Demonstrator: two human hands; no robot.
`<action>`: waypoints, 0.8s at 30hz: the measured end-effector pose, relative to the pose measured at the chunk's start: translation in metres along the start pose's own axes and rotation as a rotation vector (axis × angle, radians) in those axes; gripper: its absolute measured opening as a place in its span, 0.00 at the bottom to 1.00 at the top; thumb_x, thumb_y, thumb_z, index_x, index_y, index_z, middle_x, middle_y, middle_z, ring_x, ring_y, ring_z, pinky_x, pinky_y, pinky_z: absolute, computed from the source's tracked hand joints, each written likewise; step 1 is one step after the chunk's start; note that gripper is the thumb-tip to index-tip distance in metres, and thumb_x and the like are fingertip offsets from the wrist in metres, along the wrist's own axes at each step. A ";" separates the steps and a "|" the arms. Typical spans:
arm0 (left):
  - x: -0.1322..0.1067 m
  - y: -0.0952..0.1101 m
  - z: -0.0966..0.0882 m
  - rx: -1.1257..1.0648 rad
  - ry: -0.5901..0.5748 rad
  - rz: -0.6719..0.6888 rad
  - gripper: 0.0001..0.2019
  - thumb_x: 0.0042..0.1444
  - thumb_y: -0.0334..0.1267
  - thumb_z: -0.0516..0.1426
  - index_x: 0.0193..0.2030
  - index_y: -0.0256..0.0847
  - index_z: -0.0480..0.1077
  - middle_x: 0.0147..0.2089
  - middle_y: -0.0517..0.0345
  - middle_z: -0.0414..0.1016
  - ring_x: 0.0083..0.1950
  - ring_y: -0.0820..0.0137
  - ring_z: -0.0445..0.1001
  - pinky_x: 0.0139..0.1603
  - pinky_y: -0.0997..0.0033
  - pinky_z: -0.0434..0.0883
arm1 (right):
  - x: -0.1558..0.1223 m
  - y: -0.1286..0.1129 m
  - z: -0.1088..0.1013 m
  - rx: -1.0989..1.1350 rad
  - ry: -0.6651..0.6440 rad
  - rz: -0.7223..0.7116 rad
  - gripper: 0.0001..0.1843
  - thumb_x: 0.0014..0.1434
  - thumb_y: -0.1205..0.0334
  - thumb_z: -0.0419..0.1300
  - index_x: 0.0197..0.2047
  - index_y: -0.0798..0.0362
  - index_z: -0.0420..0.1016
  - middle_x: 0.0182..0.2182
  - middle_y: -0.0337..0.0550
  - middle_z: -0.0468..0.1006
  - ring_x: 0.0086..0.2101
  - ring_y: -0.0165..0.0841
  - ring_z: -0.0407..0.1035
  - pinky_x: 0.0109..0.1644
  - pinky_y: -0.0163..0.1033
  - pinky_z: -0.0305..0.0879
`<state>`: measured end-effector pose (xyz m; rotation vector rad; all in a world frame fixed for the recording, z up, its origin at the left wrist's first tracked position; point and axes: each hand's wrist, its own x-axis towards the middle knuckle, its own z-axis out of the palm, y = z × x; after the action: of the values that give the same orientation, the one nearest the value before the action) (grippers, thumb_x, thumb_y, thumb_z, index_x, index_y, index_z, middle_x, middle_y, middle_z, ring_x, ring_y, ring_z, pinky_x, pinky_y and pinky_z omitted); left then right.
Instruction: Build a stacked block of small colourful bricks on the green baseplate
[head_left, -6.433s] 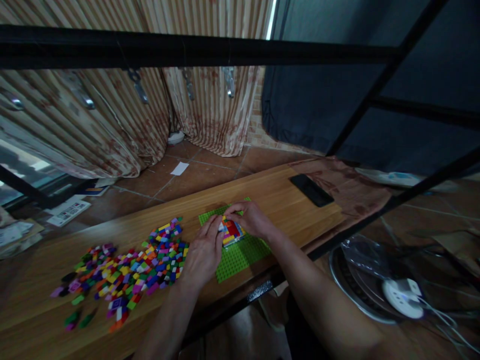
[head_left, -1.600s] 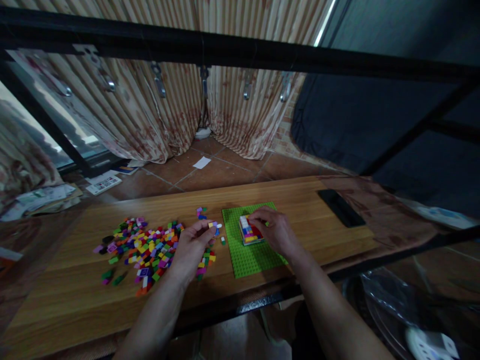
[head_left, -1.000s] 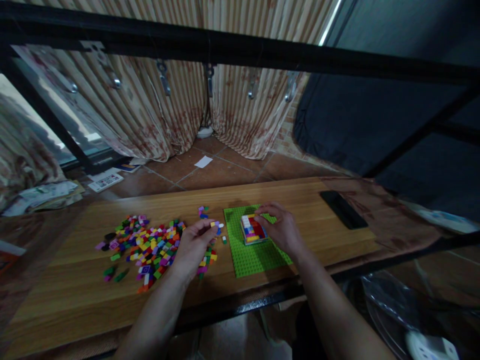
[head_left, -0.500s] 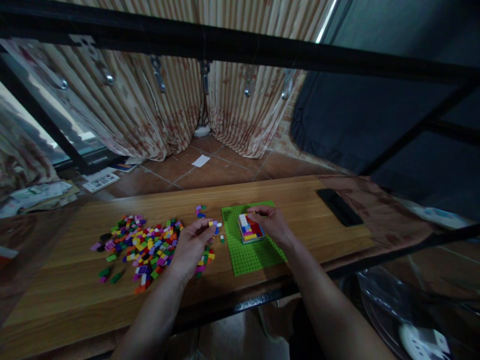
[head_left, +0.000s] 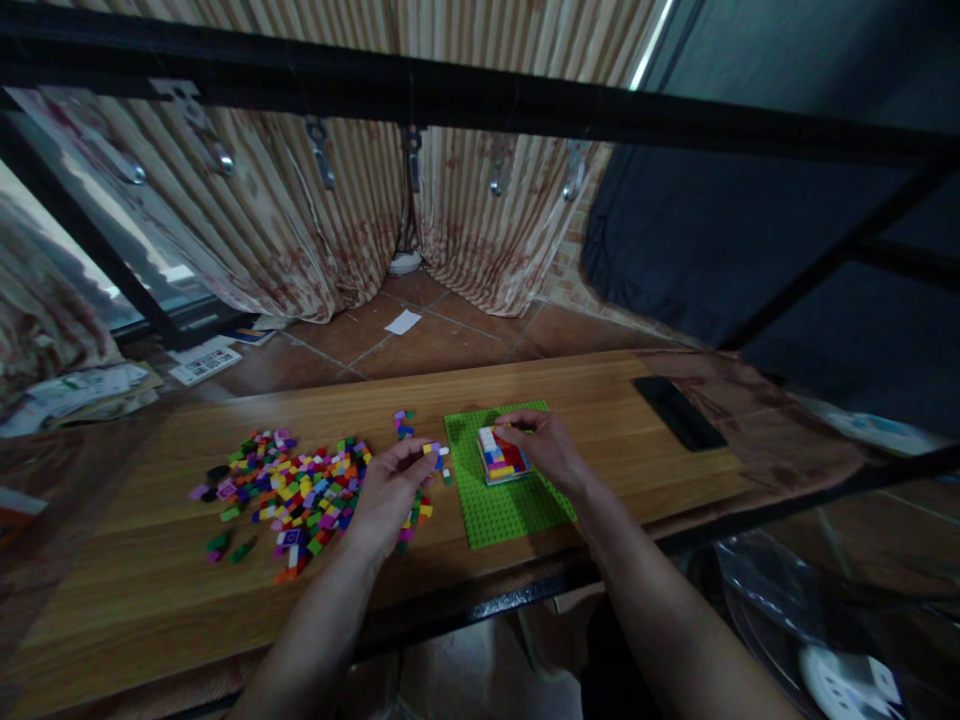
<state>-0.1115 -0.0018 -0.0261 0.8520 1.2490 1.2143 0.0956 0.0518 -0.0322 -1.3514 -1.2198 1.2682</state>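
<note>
A green studded baseplate [head_left: 499, 520] lies on the wooden table. On it stands a low rectangular build of toy bricks [head_left: 495, 462], multicoloured at the walls, with white bricks at its left and red inside. My right hand [head_left: 544, 445] reaches in from the right, thumb and fingers closed at the build's far edge and partly hiding it. Left of the baseplate, my left hand [head_left: 390, 485] has thumb and forefinger pinched at small toy bricks [head_left: 433, 451] in yellow, purple, blue and white. Its fingers partly cover them, so their exact number is unclear.
A wide heap of loose toy bricks [head_left: 307, 490] spreads over the left of the table [head_left: 150, 610]. A few bricks [head_left: 403, 424] lie beyond my left hand. A black phone [head_left: 679, 412] rests at the right. A dark metal bar [head_left: 480, 90] with hooks crosses above.
The view has shifted very slightly. Both hands keep nearly the same places and grips, and the build looks unchanged.
</note>
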 end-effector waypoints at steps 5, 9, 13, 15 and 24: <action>-0.002 0.003 0.002 -0.009 -0.031 0.011 0.13 0.41 0.41 0.67 0.34 0.38 0.78 0.31 0.59 0.75 0.32 0.75 0.69 0.34 0.77 0.67 | 0.001 -0.001 -0.008 0.022 0.022 -0.091 0.17 0.42 0.51 0.69 0.32 0.54 0.79 0.27 0.41 0.80 0.27 0.32 0.73 0.34 0.39 0.70; -0.004 0.006 0.005 -0.037 -0.063 0.039 0.12 0.42 0.39 0.67 0.35 0.38 0.77 0.30 0.60 0.75 0.30 0.76 0.69 0.33 0.77 0.66 | -0.005 -0.007 -0.009 0.009 0.207 -0.327 0.12 0.51 0.51 0.65 0.33 0.51 0.79 0.31 0.41 0.81 0.33 0.32 0.73 0.41 0.39 0.68; -0.004 0.005 0.007 -0.028 -0.097 0.087 0.12 0.45 0.39 0.66 0.37 0.37 0.77 0.31 0.59 0.76 0.31 0.75 0.69 0.34 0.76 0.66 | -0.025 -0.011 0.008 -0.087 0.066 -0.425 0.11 0.55 0.53 0.63 0.35 0.50 0.79 0.31 0.41 0.79 0.31 0.31 0.71 0.36 0.37 0.67; -0.004 0.004 0.007 -0.008 -0.134 0.129 0.11 0.47 0.39 0.65 0.37 0.37 0.76 0.31 0.59 0.76 0.31 0.75 0.69 0.35 0.76 0.66 | -0.035 -0.014 0.020 -0.155 -0.035 -0.451 0.11 0.55 0.53 0.63 0.37 0.50 0.79 0.31 0.40 0.78 0.29 0.29 0.69 0.34 0.36 0.65; -0.009 0.003 0.012 0.063 -0.227 0.244 0.08 0.52 0.40 0.63 0.37 0.39 0.75 0.32 0.60 0.75 0.34 0.74 0.69 0.37 0.76 0.66 | -0.055 -0.029 0.044 -0.161 -0.112 -0.404 0.09 0.58 0.57 0.62 0.30 0.53 0.77 0.27 0.38 0.75 0.29 0.28 0.68 0.34 0.34 0.62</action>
<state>-0.1000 -0.0080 -0.0192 1.1813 1.0246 1.2347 0.0502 -0.0002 -0.0007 -1.0807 -1.6081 0.9842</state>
